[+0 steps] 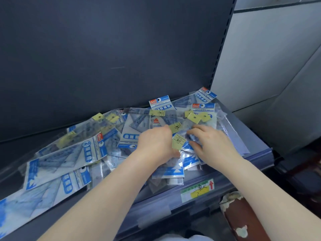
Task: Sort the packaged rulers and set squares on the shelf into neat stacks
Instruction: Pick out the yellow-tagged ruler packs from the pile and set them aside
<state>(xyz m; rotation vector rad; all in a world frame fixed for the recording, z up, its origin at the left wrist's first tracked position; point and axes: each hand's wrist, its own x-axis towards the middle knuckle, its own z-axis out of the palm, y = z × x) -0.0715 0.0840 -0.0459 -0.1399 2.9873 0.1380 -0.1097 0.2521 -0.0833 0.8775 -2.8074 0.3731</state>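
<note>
Your left hand (156, 145) is knuckles-up in the middle of the heap. Its fingers are curled down and the thumb is tucked against the lower edge of the ruler packets (178, 142), the narrow clear sleeves with yellow tags. Your right hand (212, 143) comes at the same bunch from the other side, index finger stretched over the top and thumb underneath. That reads as a pinch on the clear plastic, though I can't tell how many sleeves it's actually got.

My guess is you're squeezing them in from both sides to square the edges so they go down as one stack. Makes sense, since that film looks slippery and a one-handed grab would probably fan them out.

Around that it's chaos. More loose yellow tags (196, 117) sit just behind your right hand, and a few others (107, 117) are well off to the left near the back panel (104, 49). The big set square packets (69, 153) with the blue and white cards sprawl across the left half of the shelf (258, 154), overlapping at every angle. A couple lean up at the back, and a few poke out over the front rail below your wrists, just left of the price label (197, 190).

I don't see a tidy stack anywhere yet, so I'd call this early days.
</note>
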